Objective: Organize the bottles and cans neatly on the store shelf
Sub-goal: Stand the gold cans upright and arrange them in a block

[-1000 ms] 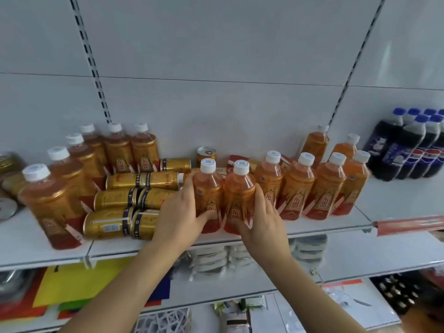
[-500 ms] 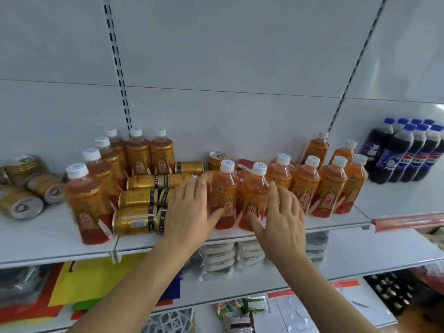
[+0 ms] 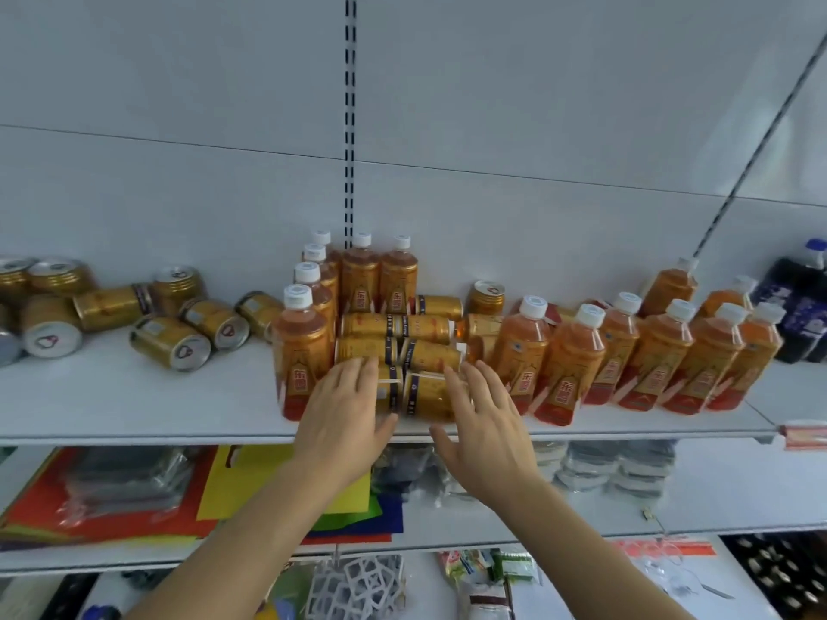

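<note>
Both hands have left the orange bottles; left hand and right hand now hover released, fingers straight, over smooth gold cans lying on the white shelf. Palms hide the front cans' labels.

Gold cans flat btwn upright bottles

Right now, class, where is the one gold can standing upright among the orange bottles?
In the head view the upright gold can stands at the back of the shelf, right of centre, behind the lying gold cans.
</note>
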